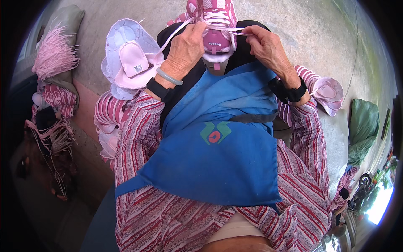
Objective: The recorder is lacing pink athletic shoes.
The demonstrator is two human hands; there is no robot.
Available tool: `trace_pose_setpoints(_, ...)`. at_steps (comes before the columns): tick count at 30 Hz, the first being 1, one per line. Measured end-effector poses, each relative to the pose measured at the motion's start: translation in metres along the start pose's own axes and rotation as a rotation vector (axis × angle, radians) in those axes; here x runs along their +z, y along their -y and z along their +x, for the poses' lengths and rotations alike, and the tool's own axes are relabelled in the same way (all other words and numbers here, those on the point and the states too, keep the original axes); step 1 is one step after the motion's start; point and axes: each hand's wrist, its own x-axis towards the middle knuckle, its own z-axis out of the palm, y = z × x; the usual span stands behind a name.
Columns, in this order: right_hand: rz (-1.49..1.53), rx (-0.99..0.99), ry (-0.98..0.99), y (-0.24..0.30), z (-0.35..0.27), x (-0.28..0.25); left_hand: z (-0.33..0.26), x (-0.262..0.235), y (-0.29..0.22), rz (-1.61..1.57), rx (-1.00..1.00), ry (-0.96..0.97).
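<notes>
Pink sneaker (216, 21) sits between both hands, laces (226, 28) pinched.

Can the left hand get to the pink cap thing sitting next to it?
Probably yes. The left hand is busy pinching a shoelace, but the pink cap lies right beside its wrist with nothing between them.

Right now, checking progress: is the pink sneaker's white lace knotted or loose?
Loose: the white lace stretches between left hand and right hand above the pink sneaker.
</notes>
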Motion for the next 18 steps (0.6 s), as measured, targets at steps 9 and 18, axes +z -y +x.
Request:
trace_pose_setpoints(9, -0.284, -0.466, -0.087, -0.01, 0.001, 0.009, 0.026, -0.017, -0.005, 0.291, 0.343, -0.104)
trace_pose_setpoints(18, -0.399, -0.379, -0.304, -0.016, 0.014, 0.012, 0.011, 0.0, -0.047, -0.466, -0.203, 0.237)
